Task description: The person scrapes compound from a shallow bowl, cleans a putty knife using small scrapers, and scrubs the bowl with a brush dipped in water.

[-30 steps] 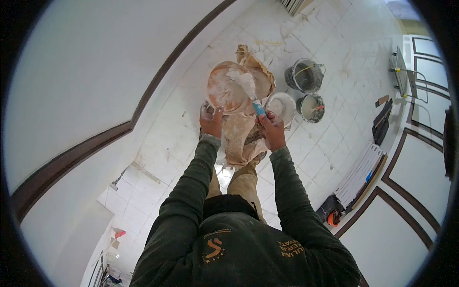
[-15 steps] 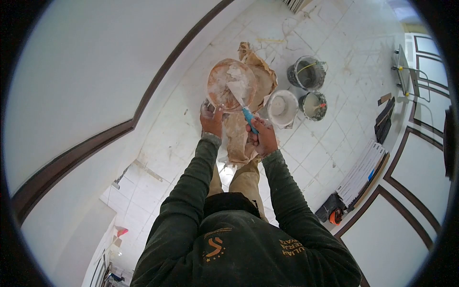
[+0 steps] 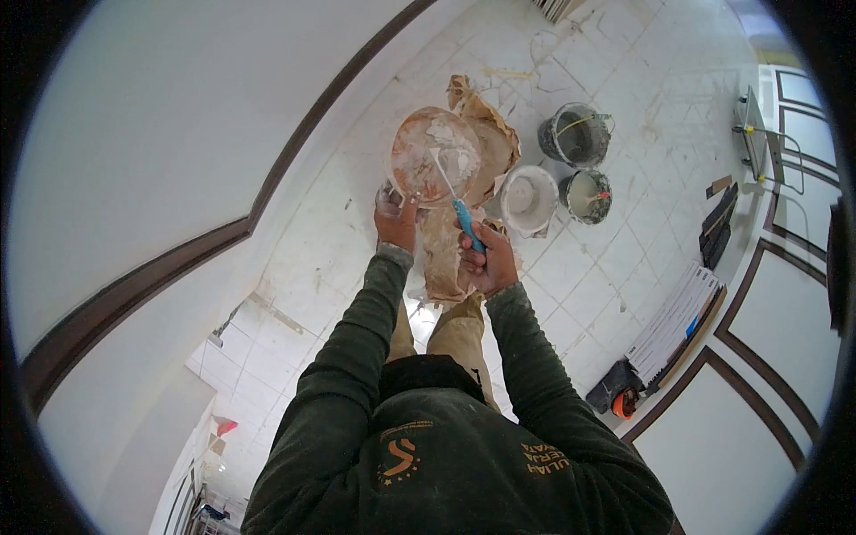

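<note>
My right hand (image 3: 489,259) is wrapped round the blue handle of a putty knife (image 3: 463,215). Its blade is turned nearly edge-on and reaches over a round orange-brown basin (image 3: 400,178) smeared with white. Pale plaster-like paste (image 3: 452,143) lies in the basin. My left hand (image 3: 395,217) grips the near left rim, its fingers partly hidden by the basin. Under and beside the basin is a torn brown paper sack (image 3: 496,143), part of which hangs down between my hands (image 3: 441,259).
To the right stand a white bucket (image 3: 554,201) and two dark buckets, a larger one (image 3: 546,144) and a smaller one (image 3: 565,204). A wall with dark trim (image 3: 236,234) runs along the left. A wheeled cart (image 3: 753,143) and a long box (image 3: 670,325) lie toward the right wall.
The putty knife's blade has rotated from showing its flat face to nearly edge-on. The basin has tilted slightly and shifted a little to the right; the paste looks more spread.
</note>
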`<state>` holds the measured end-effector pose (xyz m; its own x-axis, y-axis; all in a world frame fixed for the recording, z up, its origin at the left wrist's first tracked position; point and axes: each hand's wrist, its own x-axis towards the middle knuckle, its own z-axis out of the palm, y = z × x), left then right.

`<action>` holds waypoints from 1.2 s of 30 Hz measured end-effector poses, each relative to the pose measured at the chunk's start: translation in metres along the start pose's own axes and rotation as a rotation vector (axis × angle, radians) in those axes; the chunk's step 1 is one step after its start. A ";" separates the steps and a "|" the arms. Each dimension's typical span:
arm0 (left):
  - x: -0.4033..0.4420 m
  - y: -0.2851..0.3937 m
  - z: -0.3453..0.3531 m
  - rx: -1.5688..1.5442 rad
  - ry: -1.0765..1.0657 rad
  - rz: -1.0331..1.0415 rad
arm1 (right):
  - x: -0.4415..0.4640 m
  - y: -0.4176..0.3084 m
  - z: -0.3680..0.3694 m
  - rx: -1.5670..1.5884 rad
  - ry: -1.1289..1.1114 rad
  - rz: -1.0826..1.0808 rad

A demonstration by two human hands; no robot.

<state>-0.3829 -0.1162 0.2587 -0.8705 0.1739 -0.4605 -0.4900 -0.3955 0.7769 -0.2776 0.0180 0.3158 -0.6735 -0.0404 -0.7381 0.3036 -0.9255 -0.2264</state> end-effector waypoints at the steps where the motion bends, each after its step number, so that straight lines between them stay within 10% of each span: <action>1: 0.000 0.001 -0.001 0.000 0.000 0.000 | -0.002 -0.001 0.000 0.014 -0.006 -0.001; 6: -0.001 0.006 -0.002 0.072 -0.014 -0.031 | -0.016 -0.012 0.011 -0.041 0.010 -0.122; 19: -0.008 0.017 0.003 0.007 -0.049 -0.040 | 0.006 -0.047 -0.011 -1.484 0.375 -1.147; 36: -0.018 0.025 0.007 0.004 -0.092 -0.035 | -0.018 -0.041 -0.009 -1.462 0.435 -1.083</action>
<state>-0.3801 -0.1226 0.2896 -0.8534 0.2699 -0.4460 -0.5202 -0.3844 0.7627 -0.2715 0.0604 0.3326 -0.8186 0.5727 0.0441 0.3382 0.5427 -0.7688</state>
